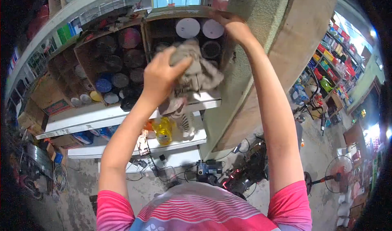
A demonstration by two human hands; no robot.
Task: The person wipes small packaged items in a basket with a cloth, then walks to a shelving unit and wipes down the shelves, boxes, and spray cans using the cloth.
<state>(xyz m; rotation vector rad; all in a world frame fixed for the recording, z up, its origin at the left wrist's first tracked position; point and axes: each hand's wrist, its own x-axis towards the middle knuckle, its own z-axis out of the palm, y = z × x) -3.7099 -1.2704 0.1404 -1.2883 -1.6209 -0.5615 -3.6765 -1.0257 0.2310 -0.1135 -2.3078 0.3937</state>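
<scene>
My left hand [160,70] is closed around a crumpled grey-beige rag [204,73], smeared by motion, in front of a wooden box compartment [179,13]. The rag hangs down to the right of my fingers and covers part of the round cans behind it. My right hand [233,25] is at the upper right corner of that compartment, its fingers bent over the wooden edge and partly in shadow. Just below the edge, two cans with pale lids [188,28] face me, with a dark-lidded can [211,50] beneath them.
More cans [120,80] fill the compartments to the left. On the lower white shelf [192,139] stand yellow bottles [163,131]. A rough wall pillar [241,75] rises right of the shelving. Cables and a blue machine [209,167] lie on the floor; a fan [338,174] stands far right.
</scene>
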